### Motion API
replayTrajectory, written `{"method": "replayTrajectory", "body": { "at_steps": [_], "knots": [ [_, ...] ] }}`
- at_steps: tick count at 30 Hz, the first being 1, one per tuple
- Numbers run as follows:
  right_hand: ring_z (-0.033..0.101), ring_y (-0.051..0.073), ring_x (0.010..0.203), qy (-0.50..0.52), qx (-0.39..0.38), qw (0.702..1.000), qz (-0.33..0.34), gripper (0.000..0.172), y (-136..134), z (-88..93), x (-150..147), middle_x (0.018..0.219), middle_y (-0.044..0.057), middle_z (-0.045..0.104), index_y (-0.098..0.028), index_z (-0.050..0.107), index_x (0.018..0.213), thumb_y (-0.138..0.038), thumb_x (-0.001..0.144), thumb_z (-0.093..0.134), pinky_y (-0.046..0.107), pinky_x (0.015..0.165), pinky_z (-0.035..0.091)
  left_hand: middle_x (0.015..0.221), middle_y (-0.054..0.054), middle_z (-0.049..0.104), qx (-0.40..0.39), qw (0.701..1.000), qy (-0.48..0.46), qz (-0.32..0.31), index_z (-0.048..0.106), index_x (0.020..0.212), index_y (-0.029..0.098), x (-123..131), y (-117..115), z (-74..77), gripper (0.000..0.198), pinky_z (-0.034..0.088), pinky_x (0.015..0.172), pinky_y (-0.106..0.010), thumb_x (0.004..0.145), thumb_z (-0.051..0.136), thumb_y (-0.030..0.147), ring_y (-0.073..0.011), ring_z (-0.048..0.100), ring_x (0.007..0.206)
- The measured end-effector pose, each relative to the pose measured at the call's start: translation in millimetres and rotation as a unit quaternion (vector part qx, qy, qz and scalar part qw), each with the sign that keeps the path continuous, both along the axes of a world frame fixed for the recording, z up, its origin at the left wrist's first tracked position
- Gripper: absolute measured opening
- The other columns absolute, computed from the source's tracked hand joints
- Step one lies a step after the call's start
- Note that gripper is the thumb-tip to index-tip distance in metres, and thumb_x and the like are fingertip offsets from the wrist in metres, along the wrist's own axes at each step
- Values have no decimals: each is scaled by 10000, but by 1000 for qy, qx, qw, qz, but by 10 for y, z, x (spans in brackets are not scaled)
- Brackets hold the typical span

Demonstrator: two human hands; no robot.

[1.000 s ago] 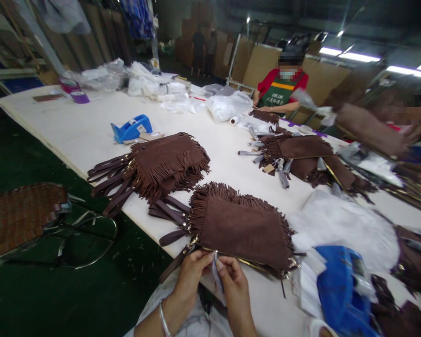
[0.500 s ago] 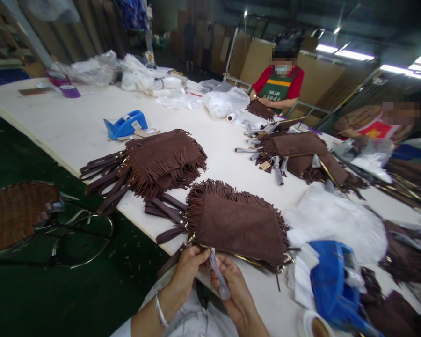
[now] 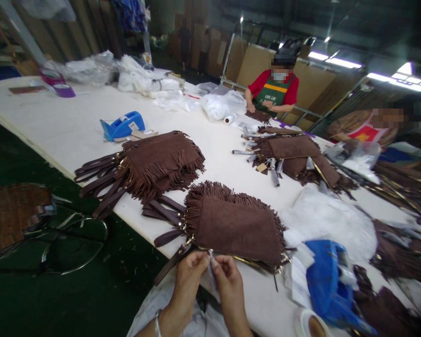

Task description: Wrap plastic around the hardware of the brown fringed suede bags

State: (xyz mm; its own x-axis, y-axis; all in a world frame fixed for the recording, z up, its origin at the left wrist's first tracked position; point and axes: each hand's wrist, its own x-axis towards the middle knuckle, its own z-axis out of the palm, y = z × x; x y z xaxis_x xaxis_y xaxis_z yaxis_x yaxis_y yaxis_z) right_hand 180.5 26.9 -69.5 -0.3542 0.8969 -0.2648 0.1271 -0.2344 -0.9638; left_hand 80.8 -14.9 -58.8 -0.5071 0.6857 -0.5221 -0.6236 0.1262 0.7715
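Pointing lengthwise toward the lap (image 3: 161, 304), the plastic strip (image 3: 212, 277) sits pinched between both hands (image 3: 189, 281) (image 3: 228, 283).

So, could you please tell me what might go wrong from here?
The left hand and right hand pinch a narrow wrap at the edge of the near bags; being so small, it might slip.

A strap reaches past the edge of the table; if snagged, it could pull the bags askew.
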Motion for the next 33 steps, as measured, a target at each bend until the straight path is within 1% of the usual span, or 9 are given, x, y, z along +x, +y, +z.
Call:
{"method": "replayTrajectory", "body": {
  "at_steps": [4,7,10,13,19,22,25,30,33],
  "knots": [
    [639,189,869,-118,199,972,30,217,-140,62,11,960,60,676,-212,615,1003,-371,895,514,281,770,496,812,-73,707,18,1000,-14,-12,716,832,144,13,12,82,260,459,731,-263,661,778,330,-184,621,765],
    [631,190,986,-106,228,965,78,276,-204,117,77,1106,75,655,-226,589,1143,-336,915,480,271,830,495,855,-82,709,52,996,-59,-35,708,838,144,-15,-2,91,201,475,752,-276,697,746,282,-186,633,772],
    [653,171,839,-91,152,981,75,288,-181,135,178,1011,58,682,-222,580,1145,-370,926,465,240,734,510,842,-85,709,54,992,-99,-60,704,841,130,-50,-8,94,184,485,699,-269,711,733,258,-172,635,701],
    [587,146,609,-80,82,993,35,286,-89,108,255,779,25,668,-205,618,987,-441,916,472,220,581,471,793,-86,706,30,990,-111,-81,700,828,112,-69,4,110,200,482,633,-254,727,731,283,-147,617,611],
    [513,125,524,3,-16,1000,4,343,20,88,228,657,-1,615,-190,619,894,-523,814,600,213,486,407,815,-71,698,14,986,-132,-101,693,909,130,-105,8,83,245,482,617,-240,721,753,274,-146,630,651],
    [543,131,546,31,-74,997,15,391,-76,60,192,709,9,643,-200,588,985,-514,763,660,207,457,411,906,-88,706,30,987,-112,-113,689,950,138,-125,-33,40,255,487,683,-255,751,730,291,-162,646,729],
    [540,117,515,26,-118,993,8,459,-239,-62,187,717,-3,644,-206,536,1023,-466,698,730,194,423,383,937,-94,712,40,989,-82,-113,685,981,141,-135,-80,4,266,479,765,-271,764,714,292,-191,650,840],
    [402,59,346,22,-177,981,77,380,-423,-291,216,575,-27,615,-195,486,769,-530,720,658,182,362,261,956,-105,717,13,988,-82,-129,680,990,135,-150,-102,-13,289,478,726,-271,789,690,343,-179,643,800],
    [360,47,313,24,-190,979,76,419,-445,-319,225,558,-12,636,-200,457,704,-575,700,644,182,349,220,953,-115,717,18,990,-88,-111,686,944,134,-145,-68,-5,304,481,679,-266,788,688,394,-199,652,830]
  ]
}}
